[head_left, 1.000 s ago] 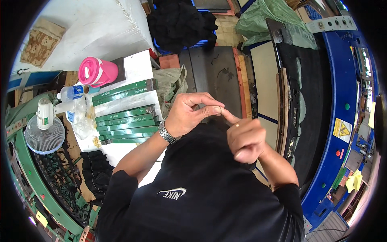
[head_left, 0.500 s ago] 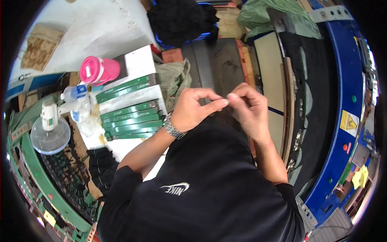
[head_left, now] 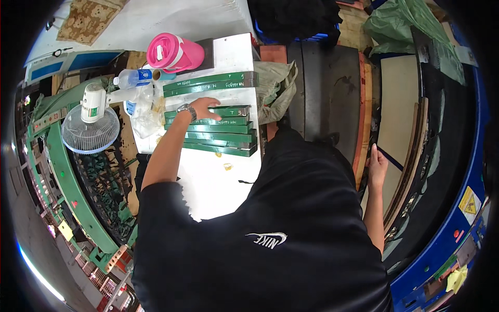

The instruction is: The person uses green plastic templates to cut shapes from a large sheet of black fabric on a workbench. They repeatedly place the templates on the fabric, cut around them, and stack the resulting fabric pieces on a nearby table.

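Observation:
My left hand [head_left: 204,109], with a metal watch [head_left: 187,111] on its wrist, reaches over a white table [head_left: 221,184]. Its fingers are spread at the top of a row of long green bars [head_left: 223,128] that bear white handwriting. They seem to touch the uppermost bar of that row, but a firm hold does not show. Farther back, two more green bars [head_left: 210,83] lie side by side. Low on the right, my right hand [head_left: 378,167] hangs beside a cream panel [head_left: 397,104]. One of its fingers points away from me, and nothing shows in it.
A pink jug [head_left: 174,53], a plastic bottle [head_left: 132,78] and clear plastic bags [head_left: 143,112] stand at the table's far left. A fan [head_left: 91,125] is left of them. Grey-green cloth [head_left: 275,88] hangs by the table's right edge. A blue machine frame [head_left: 452,229] curves along the right.
My hands were together in front of my chest and have come apart. The left has gone to the green bars, the right down to my side. The view has shifted left.

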A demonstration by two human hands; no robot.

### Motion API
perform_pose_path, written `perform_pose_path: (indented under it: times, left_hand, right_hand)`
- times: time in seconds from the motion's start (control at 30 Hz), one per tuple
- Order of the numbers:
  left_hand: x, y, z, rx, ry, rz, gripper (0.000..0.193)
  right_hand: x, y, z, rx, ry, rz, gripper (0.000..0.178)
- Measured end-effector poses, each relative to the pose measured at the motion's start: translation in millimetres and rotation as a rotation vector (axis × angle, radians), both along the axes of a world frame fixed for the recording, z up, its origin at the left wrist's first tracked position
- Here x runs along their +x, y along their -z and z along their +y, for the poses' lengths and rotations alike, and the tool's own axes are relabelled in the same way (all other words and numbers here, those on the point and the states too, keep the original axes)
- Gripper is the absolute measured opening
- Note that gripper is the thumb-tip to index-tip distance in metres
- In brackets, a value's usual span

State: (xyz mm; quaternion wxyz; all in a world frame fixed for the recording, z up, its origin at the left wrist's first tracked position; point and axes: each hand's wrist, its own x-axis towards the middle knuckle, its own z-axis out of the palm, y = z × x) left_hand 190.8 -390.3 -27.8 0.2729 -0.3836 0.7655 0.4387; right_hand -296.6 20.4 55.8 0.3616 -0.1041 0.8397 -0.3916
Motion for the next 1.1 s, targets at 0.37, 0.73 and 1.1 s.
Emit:
perform_pose_path:
  times: [0.37,0.73,1.1]
  left_hand:
    - [45,65,-34,0.144,0.073,-0.208,0.079]
    - [55,77,-34,0.150,0.186,-0.411,0.089]
    - [43,64,-48,-0.003,0.485,-0.470,0.102]
  right_hand:
    - [-5,47,140,0.427,0.073,-0.101,0.040]
    - [47,48,177,0.381,0.150,-0.156,0.026]
    - [60,55,172,0.437,0.111,-0.163,0.023]
